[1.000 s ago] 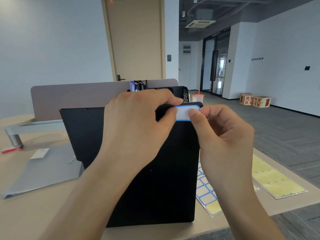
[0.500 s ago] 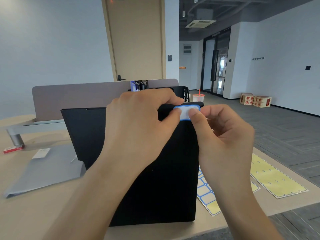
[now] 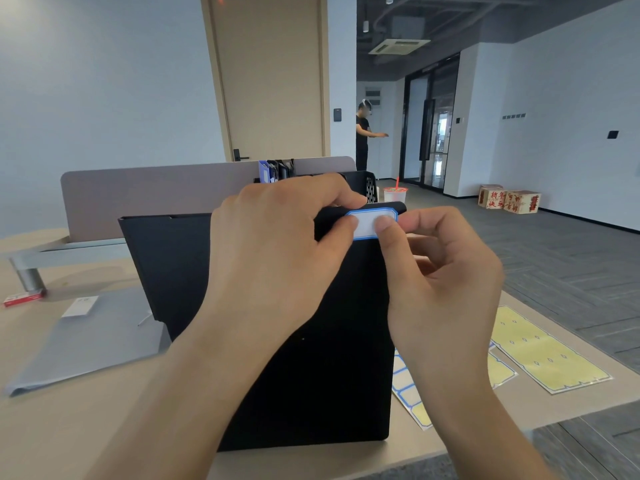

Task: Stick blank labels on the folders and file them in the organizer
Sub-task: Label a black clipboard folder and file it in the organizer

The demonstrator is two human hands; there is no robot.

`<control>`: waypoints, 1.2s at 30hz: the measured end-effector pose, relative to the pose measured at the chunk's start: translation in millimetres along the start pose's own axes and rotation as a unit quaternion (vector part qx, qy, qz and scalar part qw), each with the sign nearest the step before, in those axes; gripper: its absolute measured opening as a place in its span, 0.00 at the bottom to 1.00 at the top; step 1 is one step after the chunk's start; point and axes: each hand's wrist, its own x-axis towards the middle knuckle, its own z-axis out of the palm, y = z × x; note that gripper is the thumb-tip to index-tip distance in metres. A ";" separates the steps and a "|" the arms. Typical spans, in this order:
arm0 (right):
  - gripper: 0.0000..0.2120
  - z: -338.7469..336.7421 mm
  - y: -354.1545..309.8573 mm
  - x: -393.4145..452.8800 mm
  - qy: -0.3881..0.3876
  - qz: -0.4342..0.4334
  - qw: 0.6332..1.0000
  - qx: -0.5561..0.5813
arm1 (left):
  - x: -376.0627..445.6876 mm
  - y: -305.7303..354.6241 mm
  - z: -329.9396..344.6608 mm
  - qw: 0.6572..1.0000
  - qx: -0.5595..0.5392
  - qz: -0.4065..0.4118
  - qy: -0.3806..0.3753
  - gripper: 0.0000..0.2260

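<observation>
Head view, frame centre: one black folder (image 3: 311, 375) standing on desk (image 3: 104, 427). Left hand (image 3: 277, 258) grips folder's top edge, thumb on one blue-bordered blank label (image 3: 367, 226) at its upper right corner. Right hand (image 3: 440, 282), fingers curled, thumb pressing same label. Lower right: two label sheets (image 3: 547, 351). Black mesh organizer (image 3: 363, 185) behind, holding folders.
</observation>
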 end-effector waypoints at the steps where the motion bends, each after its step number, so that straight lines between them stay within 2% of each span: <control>1: 0.06 -0.3 -0.1 -0.1 0.002 -0.004 1.000 -0.005 | -0.1 0.0 0.2 1.000 0.000 0.001 0.000 0.07; 6: 0.05 -0.2 1.0 -1.3 0.011 -0.016 1.000 -0.004 | -1.4 0.5 -0.6 1.000 -0.006 0.004 0.009 0.07; 9: 0.15 -1.3 -0.9 -0.8 0.022 -0.004 0.999 0.039 | -2.3 0.9 -1.0 1.000 -0.004 0.002 0.015 0.07; 11: 0.18 -3.7 -2.0 0.6 0.017 -0.003 0.999 0.043 | -2.3 1.0 -0.6 1.000 0.000 0.002 0.014 0.07; 21: 0.10 -11.1 7.4 4.2 -0.013 -0.024 0.999 0.047 | -2.9 2.9 -1.5 1.000 0.008 0.001 -0.002 0.10; 25: 0.09 -13.0 10.9 4.9 -0.026 -0.005 0.997 0.070 | -3.6 3.4 -3.0 0.999 0.029 0.016 -0.001 0.10; 29: 0.03 -15.9 11.6 8.2 -0.044 0.026 0.996 0.075 | -4.1 4.6 -3.6 0.999 0.028 0.017 0.001 0.09; 36: 0.01 -17.9 11.8 9.6 -0.064 0.015 0.996 0.057 | -2.7 7.4 -5.0 0.999 0.033 -0.014 -0.013 0.12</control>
